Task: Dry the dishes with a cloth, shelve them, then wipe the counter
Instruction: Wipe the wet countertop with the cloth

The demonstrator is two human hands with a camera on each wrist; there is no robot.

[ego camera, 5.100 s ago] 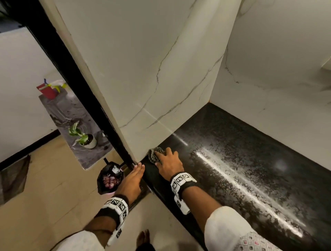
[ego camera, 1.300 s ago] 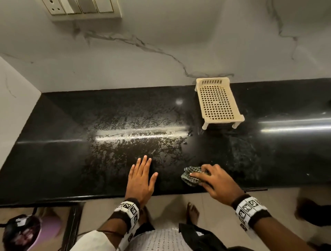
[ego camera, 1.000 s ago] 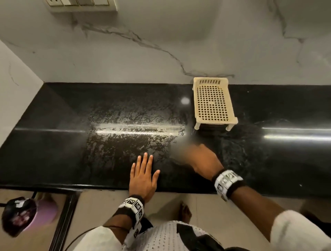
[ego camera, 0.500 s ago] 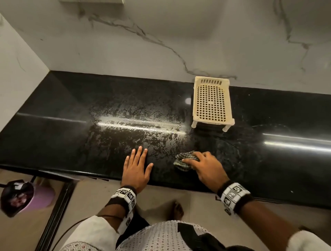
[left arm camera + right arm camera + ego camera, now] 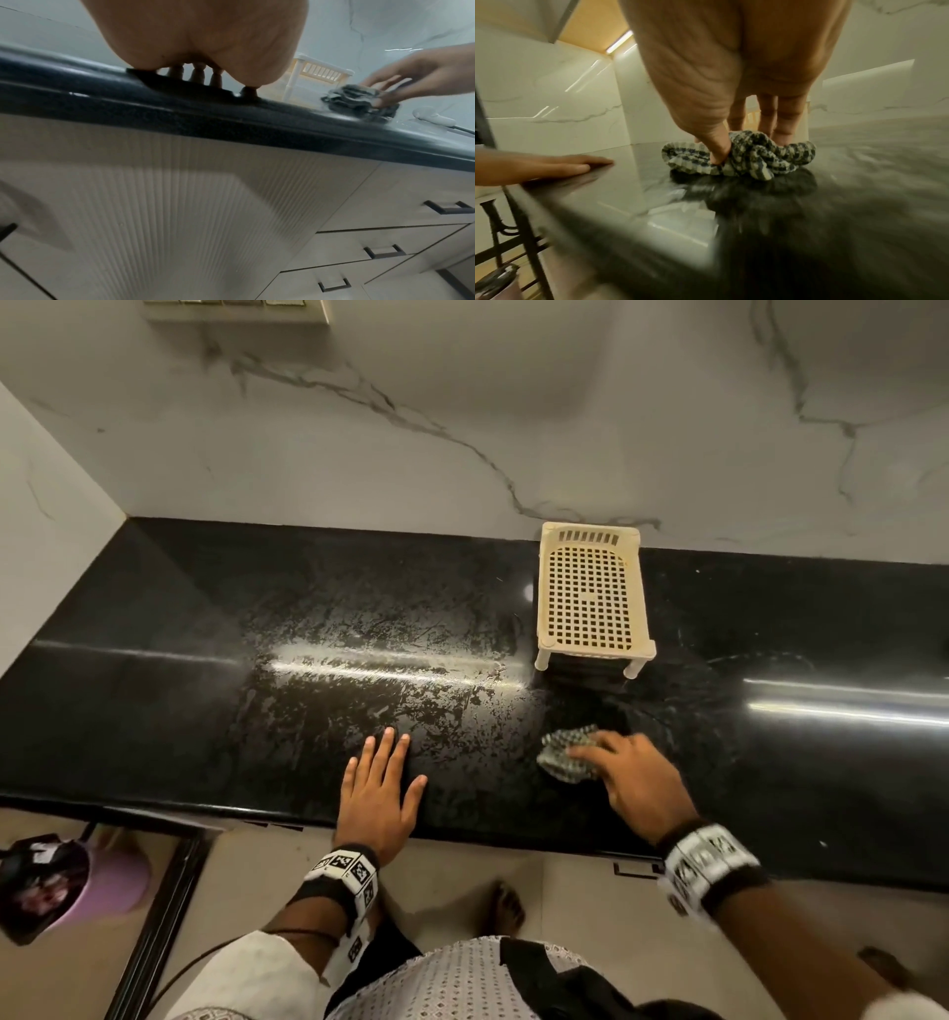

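Observation:
A crumpled checked cloth (image 5: pixel 562 755) lies on the black counter (image 5: pixel 205 685), a little in front of the rack. My right hand (image 5: pixel 611 762) holds it down, fingers spread over the top. In the right wrist view the thumb of that hand (image 5: pixel 731 81) digs into the cloth (image 5: pixel 752 160) while the fingers curl behind it. My left hand (image 5: pixel 380 783) lies flat and open on the counter near the front edge, left of the cloth and holding nothing. The left wrist view shows the cloth (image 5: pixel 354 99) under the right hand (image 5: pixel 411 75).
A cream perforated rack (image 5: pixel 590 598) stands on short legs against the marble back wall. Wet streaks shine across the counter's middle. A side wall closes the left end. Drawers with black handles (image 5: pixel 385 251) sit below. A pink bin (image 5: pixel 61 886) stands on the floor at left.
My right hand has drawn the cloth back from just before the rack toward the front edge, then slid it slightly right. The left hand has stayed flat in place.

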